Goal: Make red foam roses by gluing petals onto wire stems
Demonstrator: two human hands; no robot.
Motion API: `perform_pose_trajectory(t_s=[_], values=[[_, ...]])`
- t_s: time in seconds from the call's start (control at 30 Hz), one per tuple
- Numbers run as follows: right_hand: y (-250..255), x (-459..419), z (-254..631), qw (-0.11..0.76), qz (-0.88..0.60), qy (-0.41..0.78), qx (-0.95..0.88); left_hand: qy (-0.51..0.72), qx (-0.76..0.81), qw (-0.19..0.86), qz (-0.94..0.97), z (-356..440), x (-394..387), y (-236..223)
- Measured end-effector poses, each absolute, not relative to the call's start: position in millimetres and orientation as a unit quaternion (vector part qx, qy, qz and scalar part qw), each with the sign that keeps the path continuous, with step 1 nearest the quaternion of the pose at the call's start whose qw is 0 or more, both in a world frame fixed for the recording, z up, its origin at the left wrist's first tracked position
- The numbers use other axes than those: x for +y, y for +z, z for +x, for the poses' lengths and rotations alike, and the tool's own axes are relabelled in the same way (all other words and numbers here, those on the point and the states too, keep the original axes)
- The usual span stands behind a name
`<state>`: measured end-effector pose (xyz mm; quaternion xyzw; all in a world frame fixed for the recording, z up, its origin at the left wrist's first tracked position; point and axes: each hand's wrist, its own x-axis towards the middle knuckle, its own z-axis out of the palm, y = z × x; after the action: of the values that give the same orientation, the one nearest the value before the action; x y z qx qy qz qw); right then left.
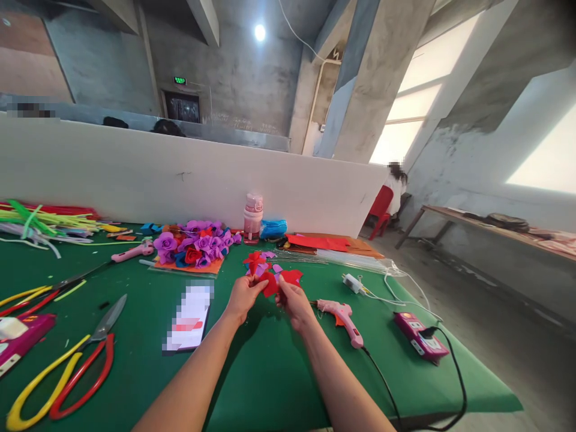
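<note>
Scissors (98,337): down at bottom left on the green table (279,384), yellow and red handles nearest, blades pointing away, well out to the side.
Power strip (416,337): over on the right, with a black plug (429,332) pushed in.
Glue gun (344,317): lying just right of the right hand (292,298), nozzle end toward the wrist, slanting back down to the right.
Phone (191,315): flat on the left, lit side up, long axis running away from the near edge.
Right hand: pinched narrow, fingertips right on the right edge of the red piece (269,285); just beyond, a second red piece (292,276), hard to tell whether gripped too.
Left hand (245,298): pinched narrow as well, thumb and finger on the left side of that same red piece.
Red piece: here, right between the two hands, touching both, so neither nearer; right of the left fingertips, left of the right ones; no clear long axis to read.
Loose petals (255,264): red and purple, just past the fingertips, partly hidden.
Flowers (198,240): heaped beyond and left, purple, red and blue, over an orange sheet (211,267).
Bottle (253,219): upright at the back, beside a blue packet (273,229).
Person (395,191): far right, on a red chair (380,206).
</note>
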<state>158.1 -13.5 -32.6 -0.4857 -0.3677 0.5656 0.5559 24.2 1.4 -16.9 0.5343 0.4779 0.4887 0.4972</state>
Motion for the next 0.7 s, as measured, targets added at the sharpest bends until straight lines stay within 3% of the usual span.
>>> perform_pose_trajectory(t_s=[0.27,0.7], values=[[-21,-17,162,0.573,-0.492,0.491,-0.434,0.444,0.459,0.562,0.525,23,1,-13],[-31,-19,164,0.614,-0.489,0.499,-0.367,0.442,0.451,0.602,0.489,23,0,-9]])
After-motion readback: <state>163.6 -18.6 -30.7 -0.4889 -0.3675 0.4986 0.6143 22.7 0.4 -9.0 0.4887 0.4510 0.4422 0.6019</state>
